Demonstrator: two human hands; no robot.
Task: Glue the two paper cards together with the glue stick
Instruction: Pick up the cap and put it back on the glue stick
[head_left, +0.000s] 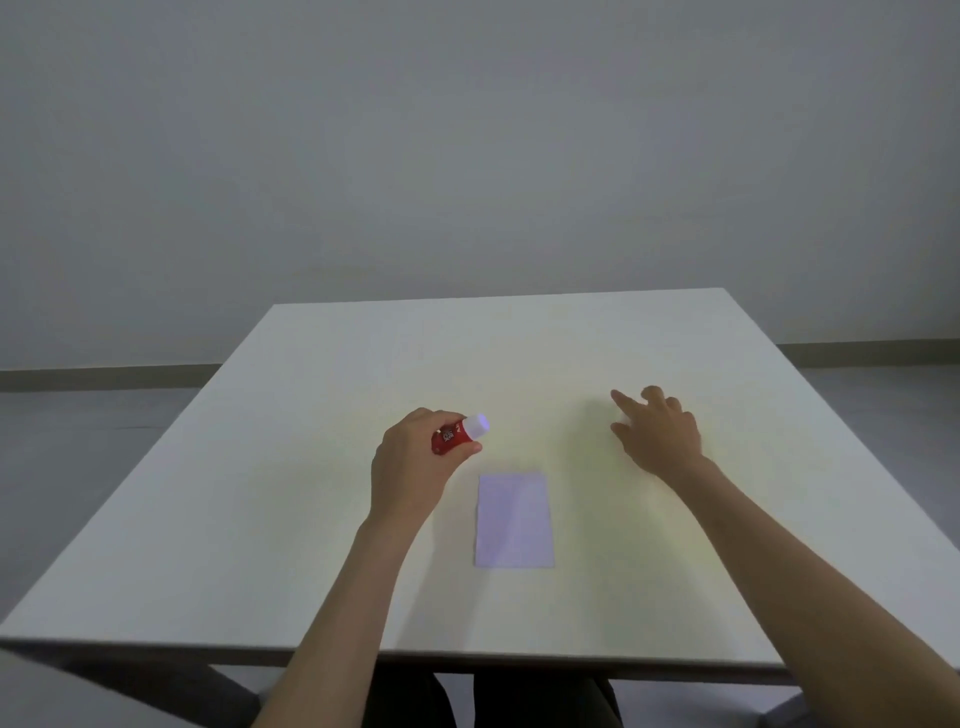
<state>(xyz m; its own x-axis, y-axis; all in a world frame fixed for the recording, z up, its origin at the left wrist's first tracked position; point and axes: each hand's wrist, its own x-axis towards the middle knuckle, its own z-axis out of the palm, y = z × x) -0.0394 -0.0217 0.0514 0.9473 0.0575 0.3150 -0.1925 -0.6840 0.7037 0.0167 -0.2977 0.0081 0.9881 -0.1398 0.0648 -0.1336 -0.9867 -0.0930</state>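
My left hand (410, 467) grips a red glue stick (457, 435) with a white end that points to the upper right, held just above the table. A pale lilac paper card (514, 520) lies flat on the white table (311, 467), just right of and nearer to me than that hand. Only one card outline shows; I cannot tell whether a second card lies under it. My right hand (657, 431) hovers over the table to the right of the card, fingers spread, holding nothing.
The table's near edge (467, 657) runs across the bottom of the view, with my legs below it. A plain grey wall and floor lie behind the far edge.
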